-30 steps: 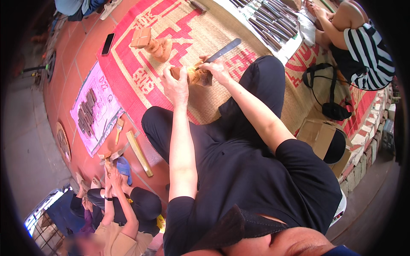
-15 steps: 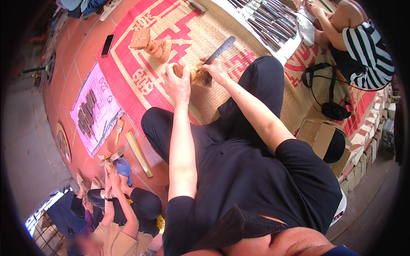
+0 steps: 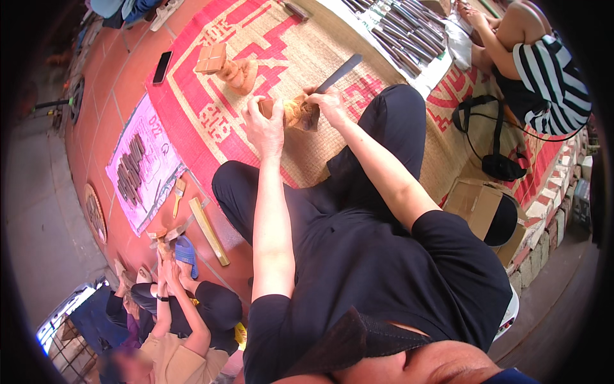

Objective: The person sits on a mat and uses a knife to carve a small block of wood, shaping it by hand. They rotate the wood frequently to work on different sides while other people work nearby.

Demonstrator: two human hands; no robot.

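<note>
Over the mat, my left hand (image 3: 265, 130) is closed round the left end of a small carved wooden figure (image 3: 294, 116), whose right end is darker brown. My right hand (image 3: 329, 107) grips a knife (image 3: 340, 72) against the right side of the figure. The knife's long, flat dark length points up and away to the right, and its other end is hidden by my fingers. Beyond my left hand, a second wooden carving (image 3: 235, 75) with a square block top (image 3: 211, 59) stands on the red and straw-coloured woven mat (image 3: 300, 163).
Rows of carving tools (image 3: 409, 38) lie far right, near a person in stripes (image 3: 553, 80). A phone (image 3: 162, 67), a pink sheet (image 3: 150, 121) with dark tools, a brush (image 3: 178, 195) and a wooden bar (image 3: 208, 232) lie left. Another person (image 3: 185, 345) works lower left. A cardboard box (image 3: 470, 201) stands right.
The knife has shifted slightly to the right and turned a little in my right hand. My left hand and the carved figure stay nearly in place.
</note>
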